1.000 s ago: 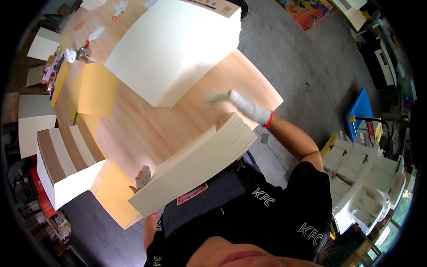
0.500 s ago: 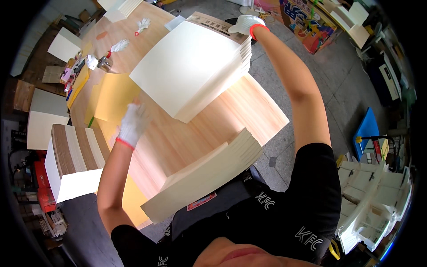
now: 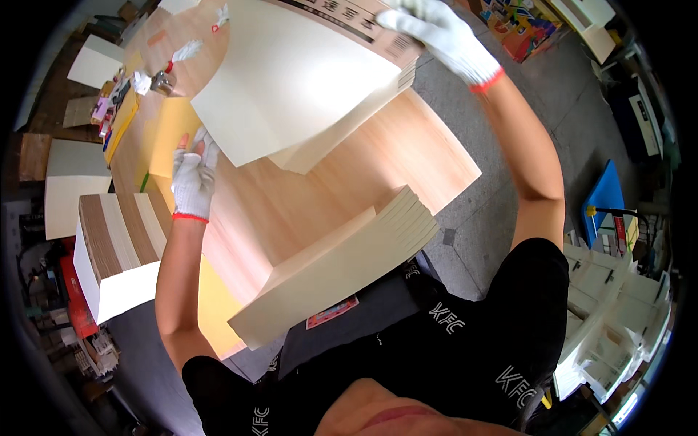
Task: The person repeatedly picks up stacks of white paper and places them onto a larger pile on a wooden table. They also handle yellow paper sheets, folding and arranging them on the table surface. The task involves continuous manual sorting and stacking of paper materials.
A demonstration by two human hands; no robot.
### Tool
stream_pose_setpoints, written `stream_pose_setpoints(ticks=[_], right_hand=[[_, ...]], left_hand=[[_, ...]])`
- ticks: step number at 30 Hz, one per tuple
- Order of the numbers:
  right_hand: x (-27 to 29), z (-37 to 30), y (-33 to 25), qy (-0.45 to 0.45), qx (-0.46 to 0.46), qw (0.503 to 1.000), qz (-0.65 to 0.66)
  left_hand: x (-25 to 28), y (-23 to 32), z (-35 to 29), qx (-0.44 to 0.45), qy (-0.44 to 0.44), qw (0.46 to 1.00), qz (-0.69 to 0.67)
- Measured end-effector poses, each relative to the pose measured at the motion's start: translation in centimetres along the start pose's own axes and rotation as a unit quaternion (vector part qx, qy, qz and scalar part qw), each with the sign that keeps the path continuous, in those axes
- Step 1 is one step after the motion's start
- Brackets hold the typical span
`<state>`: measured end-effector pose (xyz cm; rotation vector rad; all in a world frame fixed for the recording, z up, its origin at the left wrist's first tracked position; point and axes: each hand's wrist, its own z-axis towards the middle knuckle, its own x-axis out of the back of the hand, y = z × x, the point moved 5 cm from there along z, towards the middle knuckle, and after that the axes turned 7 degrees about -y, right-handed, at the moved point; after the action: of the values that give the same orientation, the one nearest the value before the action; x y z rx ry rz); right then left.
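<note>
My right hand (image 3: 443, 40), in a white knit glove with red cuff, pinches the far right corner of a large cream sheet (image 3: 305, 80) with a brown printed band. The sheet is raised and tilted over a stack of similar sheets (image 3: 342, 138) on the wooden table (image 3: 320, 203). My left hand (image 3: 194, 174), gloved with bare fingertips showing, is open beside the sheet's left corner, in front of folded yellow paper (image 3: 173, 120). I cannot tell whether it touches either one. Nearer my body lies another fanned cream stack (image 3: 342, 269).
At the left stand a block of brown-and-white striped stacks (image 3: 127, 232) and a pale stack (image 3: 76, 182). A loose glove (image 3: 187, 51) and a metal jar (image 3: 162, 83) are on the far left of the table. Right on the floor are a blue panel (image 3: 600, 200) and white bundles (image 3: 618, 320).
My right hand has lifted the top sheet's far edge up off the stack, toward the viewer. My left hand has moved left and up, beside the sheet's left corner.
</note>
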<state>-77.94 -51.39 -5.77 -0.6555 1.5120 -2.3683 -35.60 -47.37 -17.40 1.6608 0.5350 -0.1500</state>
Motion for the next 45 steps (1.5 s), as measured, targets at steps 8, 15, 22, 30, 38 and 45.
stream_pose_setpoints(ticks=[8,15,22,30,38,45], right_hand=[[-2.5,-3.7,-4.6,0.045,0.041,0.997,0.039],[-3.2,-6.7,-4.1,-0.006,0.062,0.998,-0.021],[-9.4,-12.4,8.2,-0.129,-0.105,0.986,-0.009],[-13.7,-17.3,13.5,-0.217,-0.229,0.947,-0.065],[-12.3,-17.2,10.9,-0.008,-0.234,0.963,0.131],[-16.5,-18.4,10.1,0.021,-0.254,0.923,0.288]], left_hand=[[2.7,-10.0,1.4,0.272,-0.210,0.924,-0.167],[3.5,-3.3,-4.9,0.176,-0.074,0.973,0.129],[15.2,-0.5,-13.0,0.026,-0.088,0.915,0.393],[12.1,-5.6,-22.6,0.158,-0.251,0.884,0.361],[17.6,-7.6,-23.6,0.021,0.094,0.994,-0.044],[17.0,-12.9,-24.2,0.107,0.028,0.988,-0.107]])
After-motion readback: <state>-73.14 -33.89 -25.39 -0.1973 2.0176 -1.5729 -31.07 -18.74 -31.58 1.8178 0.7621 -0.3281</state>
